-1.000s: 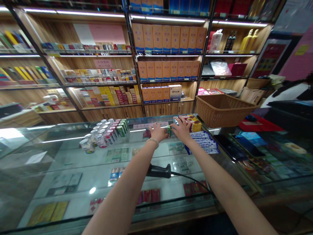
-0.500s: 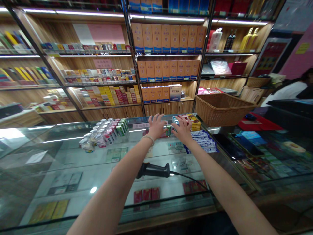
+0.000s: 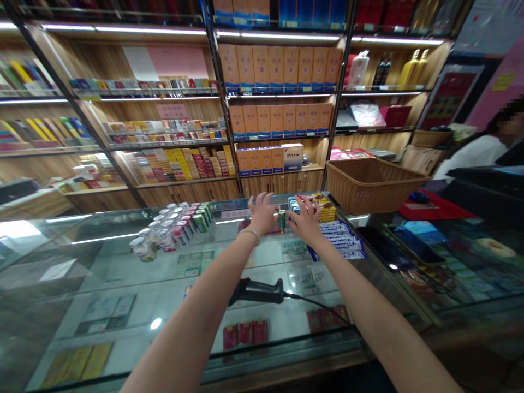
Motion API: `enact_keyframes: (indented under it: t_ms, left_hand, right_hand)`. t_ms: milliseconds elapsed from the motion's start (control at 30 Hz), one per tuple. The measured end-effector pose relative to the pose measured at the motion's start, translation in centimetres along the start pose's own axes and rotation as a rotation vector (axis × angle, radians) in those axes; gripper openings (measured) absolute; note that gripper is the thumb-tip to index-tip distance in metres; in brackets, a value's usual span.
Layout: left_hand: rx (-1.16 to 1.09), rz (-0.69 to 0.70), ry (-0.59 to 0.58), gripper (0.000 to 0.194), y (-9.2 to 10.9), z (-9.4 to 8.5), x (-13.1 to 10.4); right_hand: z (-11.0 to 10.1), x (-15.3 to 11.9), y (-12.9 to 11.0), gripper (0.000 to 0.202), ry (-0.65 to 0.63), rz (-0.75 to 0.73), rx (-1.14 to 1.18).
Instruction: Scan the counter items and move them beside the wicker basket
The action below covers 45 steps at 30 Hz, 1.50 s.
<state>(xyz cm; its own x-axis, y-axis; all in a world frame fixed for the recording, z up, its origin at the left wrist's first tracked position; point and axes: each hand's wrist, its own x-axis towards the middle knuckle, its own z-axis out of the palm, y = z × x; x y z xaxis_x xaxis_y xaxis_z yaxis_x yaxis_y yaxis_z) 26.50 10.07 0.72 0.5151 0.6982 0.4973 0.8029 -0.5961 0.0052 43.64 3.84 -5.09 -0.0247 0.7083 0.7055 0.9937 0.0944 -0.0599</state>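
left hand (image 3: 264,214) and right hand (image 3: 306,219) spread, a small green can (image 3: 281,220) between them
arms (image 3: 215,284) reach forward over the glass counter (image 3: 164,297), fingers fanned and slightly bent; the can stands upright, its long axis vertical, near the thumbs; contact cannot be told.

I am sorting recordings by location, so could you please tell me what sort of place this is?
Probably a shop: rows of orange boxes stand on lit wooden shelves, packets show through a glass counter, and what looks like a corded barcode scanner lies on top.
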Motion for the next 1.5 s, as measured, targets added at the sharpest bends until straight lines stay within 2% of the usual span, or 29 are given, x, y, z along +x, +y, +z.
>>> enact_keyframes:
  t_ms: [300,967,1500]
  left_hand:
    - [-0.01,-0.03,-0.007,0.016,0.0,1.3,1.9]
    - [-0.018,-0.072,0.006,0.016,-1.2,4.2,5.3]
    - [-0.012,-0.071,0.009,0.02,-1.1,4.6,5.8]
  right_hand:
    - [0.2,-0.3,-0.1,0.044,0.001,0.014,-0.013]
    - [0.2,-0.5,-0.3,0.036,0.04,0.0,-0.017]
    - [0.0,-0.4,-0.3,0.037,0.024,0.013,-0.014]
